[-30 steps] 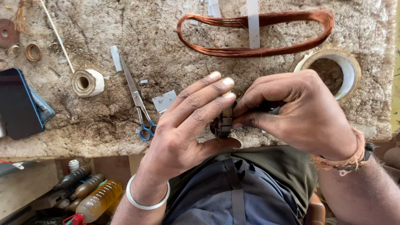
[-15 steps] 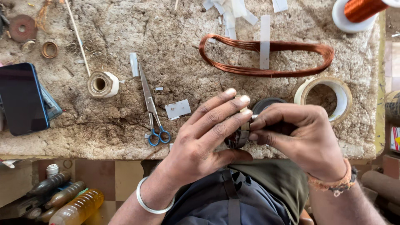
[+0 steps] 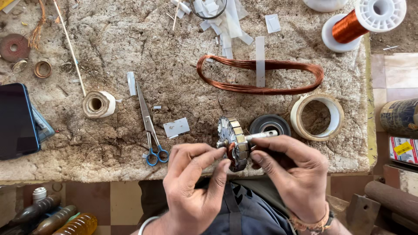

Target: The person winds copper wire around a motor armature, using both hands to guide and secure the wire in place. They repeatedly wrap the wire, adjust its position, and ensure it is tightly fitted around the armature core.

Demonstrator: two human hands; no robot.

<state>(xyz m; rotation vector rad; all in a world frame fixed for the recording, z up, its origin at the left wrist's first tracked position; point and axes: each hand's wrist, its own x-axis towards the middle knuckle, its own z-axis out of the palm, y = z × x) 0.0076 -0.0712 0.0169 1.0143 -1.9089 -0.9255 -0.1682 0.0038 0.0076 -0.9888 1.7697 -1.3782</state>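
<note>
A small motor armature (image 3: 234,140), a slotted metal core on a thin steel shaft, is held over the front edge of the worn workbench (image 3: 130,52). My right hand (image 3: 291,172) grips it by the shaft end and core. My left hand (image 3: 194,189) pinches a bit of copper winding at the core's near face with thumb and fingertips. Just behind the armature, a dark round part (image 3: 270,125) lies on the bench.
A long loop of copper wire (image 3: 261,75) with a white strip lies mid-bench. Blue-handled scissors (image 3: 150,126), tape rolls (image 3: 317,116) (image 3: 98,104), a copper wire spool (image 3: 363,21), a dark phone (image 3: 16,121), paper scraps (image 3: 176,127); bottles (image 3: 56,217) below left.
The view has shifted so the bench sits lower and the wire spool shows. My hands have opened apart, exposing the armature and shaft that the fingers earlier covered.
</note>
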